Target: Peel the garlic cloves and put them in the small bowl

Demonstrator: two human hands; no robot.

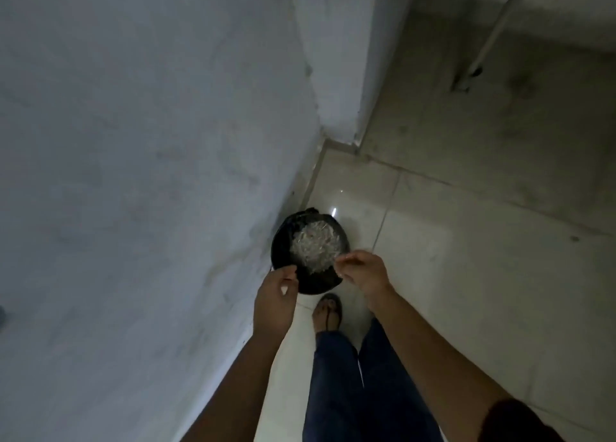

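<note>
Both dim, left hand [276, 296], right hand [364, 271], bin [283, 245] part-hidden

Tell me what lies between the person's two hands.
In the head view, a black bin shows between the left hand and right hand, with a heap of pale scraps inside it.

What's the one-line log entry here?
left hand: at bin rim, curled | right hand: over bin, fingers curled, grip unclear | bin: pale peels inside
</note>
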